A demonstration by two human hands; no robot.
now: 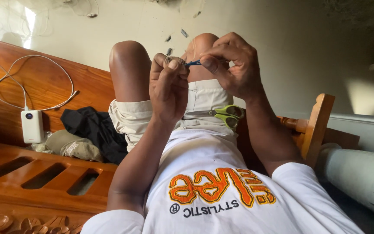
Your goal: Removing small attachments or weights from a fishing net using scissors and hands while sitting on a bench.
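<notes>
Carved wooden bench (pixel 44 182) and pale floor form the setting; scissors (pixel 221 115) are left within reach on the lap. Both hands are raised before the knees: a small blue piece (pixel 193 63) is pinched by the right hand (pixel 232 65), while a thin loop (pixel 174 60) is gripped in the left hand (pixel 167 86).

- A white T-shirt (pixel 213 173) with short sleeves.
- Big orange letters with dark edges on the front.
- Light beige shorts (pixel 135 117).
- Bare arms and bare knees.
</notes>
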